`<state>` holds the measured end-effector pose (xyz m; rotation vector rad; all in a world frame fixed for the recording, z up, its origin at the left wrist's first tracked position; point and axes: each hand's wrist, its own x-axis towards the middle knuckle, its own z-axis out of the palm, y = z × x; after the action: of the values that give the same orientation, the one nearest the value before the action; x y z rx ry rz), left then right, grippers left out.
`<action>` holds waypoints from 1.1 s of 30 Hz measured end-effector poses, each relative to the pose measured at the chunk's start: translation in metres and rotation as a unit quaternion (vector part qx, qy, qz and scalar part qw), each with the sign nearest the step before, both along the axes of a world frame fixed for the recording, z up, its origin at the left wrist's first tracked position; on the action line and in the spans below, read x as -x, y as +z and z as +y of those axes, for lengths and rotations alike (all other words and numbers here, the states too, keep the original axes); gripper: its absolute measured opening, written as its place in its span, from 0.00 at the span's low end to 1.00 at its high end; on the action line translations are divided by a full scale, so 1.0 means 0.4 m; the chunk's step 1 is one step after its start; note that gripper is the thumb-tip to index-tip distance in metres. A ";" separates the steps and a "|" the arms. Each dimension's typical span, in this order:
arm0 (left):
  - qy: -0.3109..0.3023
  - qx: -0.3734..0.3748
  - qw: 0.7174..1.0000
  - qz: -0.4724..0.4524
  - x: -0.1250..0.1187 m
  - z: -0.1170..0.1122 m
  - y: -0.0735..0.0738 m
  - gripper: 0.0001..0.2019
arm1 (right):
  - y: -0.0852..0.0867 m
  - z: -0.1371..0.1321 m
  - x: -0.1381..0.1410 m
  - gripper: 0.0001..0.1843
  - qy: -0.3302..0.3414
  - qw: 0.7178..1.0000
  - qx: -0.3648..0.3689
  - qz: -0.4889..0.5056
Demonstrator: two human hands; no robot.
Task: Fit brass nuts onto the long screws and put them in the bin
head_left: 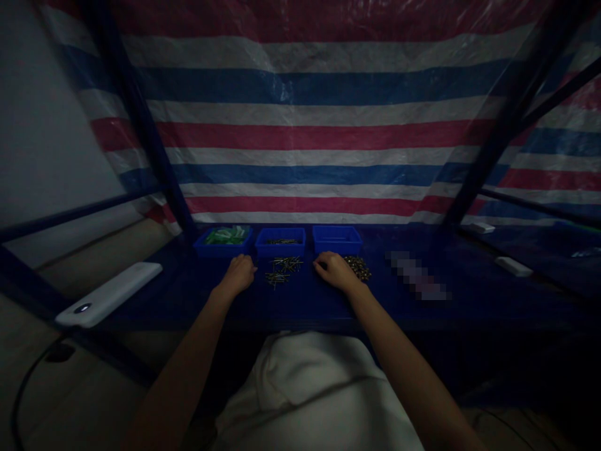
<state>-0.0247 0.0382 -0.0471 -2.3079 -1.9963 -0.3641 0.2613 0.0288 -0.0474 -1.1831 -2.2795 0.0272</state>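
Observation:
My left hand (239,273) rests on the dark blue table (300,300) with its fingers curled, just left of a loose pile of screws (283,269). My right hand (334,270) lies to the right of that pile, fingers curled down toward the table, and a heap of small dark nuts (357,267) sits right beside it. In the dim light I cannot make out whether either hand pinches a piece. Three blue bins stand behind the hands: the left one (223,240) holds green parts, the middle one (280,241) holds screws, the right one (337,238) looks empty.
A white power bank (109,293) lies at the table's left edge with a cable hanging down. Small white blocks (513,266) lie at the right. A striped tarp (310,125) and dark blue frame posts (136,119) close off the back.

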 end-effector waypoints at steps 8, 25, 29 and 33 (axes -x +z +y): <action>0.018 0.010 1.000 -0.004 -0.019 -0.016 0.005 0.09 | -0.006 0.006 0.000 0.10 -0.004 1.000 0.002 -0.006; 0.052 0.014 0.740 -0.671 -0.090 0.029 0.126 0.07 | -0.005 0.004 -0.001 0.09 -0.004 1.000 -0.005 -0.006; 0.045 0.060 0.684 -0.726 -0.087 0.030 0.118 0.07 | -0.003 0.003 0.000 0.10 0.000 1.000 -0.002 -0.002; -0.097 0.035 0.604 -0.790 -0.080 0.015 0.119 0.07 | -0.003 0.003 0.001 0.10 -0.004 1.000 -0.002 0.001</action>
<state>0.0074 0.0443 0.0005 -2.1305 -1.7582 -3.2411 0.2609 0.0299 -0.0484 -1.1887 -2.2719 0.0198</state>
